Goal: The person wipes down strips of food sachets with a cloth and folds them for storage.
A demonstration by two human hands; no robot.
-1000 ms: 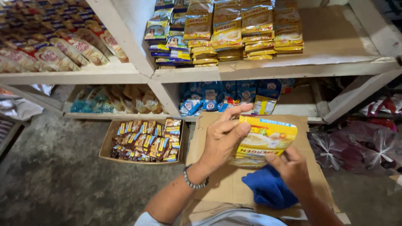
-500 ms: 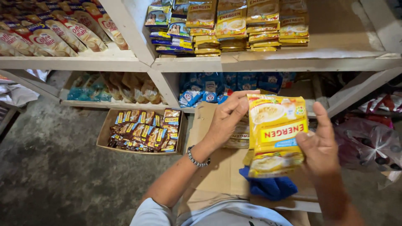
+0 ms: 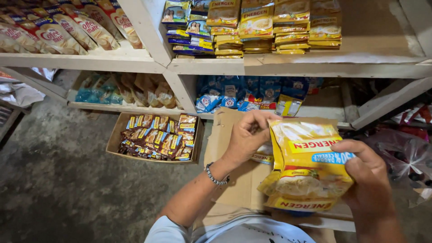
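Where the camera looks: down past the person's chest at two bare hands raised in front of wooden shop shelves
Left hand: the left hand (image 3: 245,139), centre of the frame, with a beaded bracelet (image 3: 215,175) on the wrist, has its fingers curled over the upper left corner of a stack of yellow sachets (image 3: 308,166); its grip is closed on that corner
Right hand: the right hand (image 3: 369,180), lower right of the frame, pinches the stack's right edge, thumb on the front face and fingers behind; its grip is narrow and holding the sachets
Stack: right of centre, held upright in the air between both hands, several flat packets pressed together, the lower ones fanning out slightly
Below the hands: an open brown cardboard carton (image 3: 234,180), its flaps spread, lower centre
Shelf above: more yellow sachets in neat piles (image 3: 270,27) at top centre, on a pale wooden shelf (image 3: 297,67)
Shelf below: blue packets (image 3: 234,96) in a row, just above the left hand
Floor: a shallow box (image 3: 114,135) of brown sachets, left of centre, on grey concrete (image 3: 58,180)
Step in hand: judging by the two-handed hold, the stack is being gathered and squared up above the carton
What moving it calls for: likely steady pressure from both sides, as the loose lower packets look ready to slip
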